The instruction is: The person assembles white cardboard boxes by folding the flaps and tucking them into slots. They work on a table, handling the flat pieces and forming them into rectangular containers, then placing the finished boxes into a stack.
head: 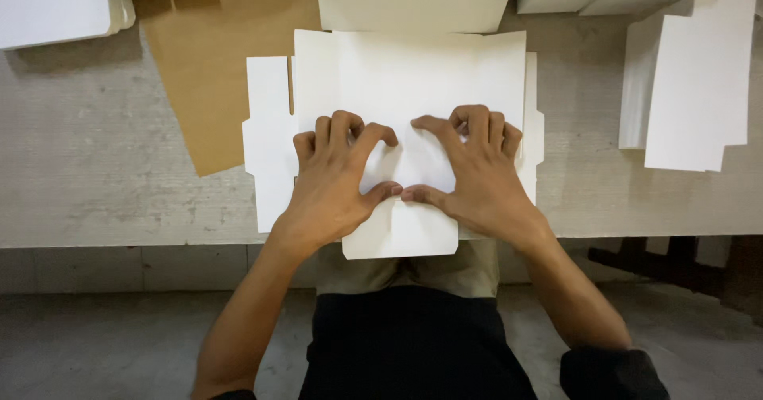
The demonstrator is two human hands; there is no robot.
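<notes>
Left hand [334, 181] and right hand [473, 177], fingers curled, pressed the flat white die-cut box blank [413, 74] onto the table [87, 185]; no walls stood yet, folding barely started

A packing workshop: white box blanks [690, 82] stacked on a rough workbench [95, 170].

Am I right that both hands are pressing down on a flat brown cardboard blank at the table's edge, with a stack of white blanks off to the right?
Not quite: the blank under the left hand and right hand is white, not brown. The head view shows the brown sheet lying untouched to the left. The stack of white blanks is indeed on the right.
</notes>
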